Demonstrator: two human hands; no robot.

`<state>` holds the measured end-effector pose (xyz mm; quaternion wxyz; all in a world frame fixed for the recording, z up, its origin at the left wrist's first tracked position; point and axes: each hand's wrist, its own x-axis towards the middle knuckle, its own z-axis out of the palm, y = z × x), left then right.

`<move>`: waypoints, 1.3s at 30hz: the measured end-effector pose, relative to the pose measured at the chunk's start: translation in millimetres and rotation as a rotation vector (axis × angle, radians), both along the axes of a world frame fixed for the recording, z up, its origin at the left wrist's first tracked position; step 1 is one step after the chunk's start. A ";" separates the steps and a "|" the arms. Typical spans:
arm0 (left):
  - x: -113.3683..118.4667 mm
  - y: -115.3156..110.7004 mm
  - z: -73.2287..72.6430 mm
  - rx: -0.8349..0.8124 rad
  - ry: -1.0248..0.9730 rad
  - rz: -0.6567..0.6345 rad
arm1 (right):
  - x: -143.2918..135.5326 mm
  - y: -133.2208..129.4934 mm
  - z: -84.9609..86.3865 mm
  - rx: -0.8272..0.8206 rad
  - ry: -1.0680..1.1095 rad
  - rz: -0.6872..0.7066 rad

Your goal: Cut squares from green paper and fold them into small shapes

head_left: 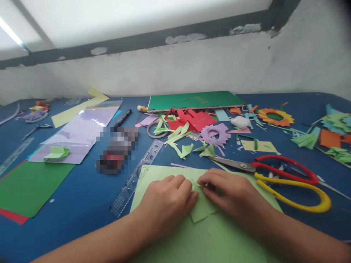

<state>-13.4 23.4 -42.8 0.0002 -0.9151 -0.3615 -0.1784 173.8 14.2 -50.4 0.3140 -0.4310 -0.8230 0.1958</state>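
A small light green paper piece (202, 207) lies over a large light green sheet (178, 243) at the front centre. My left hand (171, 201) is closed at the small piece's left edge, its thumb and curled fingers pressed on it. From the right, my right hand (231, 193) pinches the top of the same piece between thumb and fingers. The two hands are close together, with a narrow gap between the fingertips. Large scissors (246, 167) with red and yellow handles lie just beyond my right hand, blades pointing left.
A clear ruler (137, 179) lies left of the sheet. Beyond are red paper scraps (192, 119), a purple paper ring (215, 135), an orange-yellow ring (275, 117) and a green board (194, 100). At left are a purple pack (82, 128), a black marker (122, 118) and green sheets (35, 186).
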 end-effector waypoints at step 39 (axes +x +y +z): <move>-15.9 21.1 9.4 -0.033 0.172 -0.530 | 0.7 -20.6 -8.0 0.388 -0.282 0.046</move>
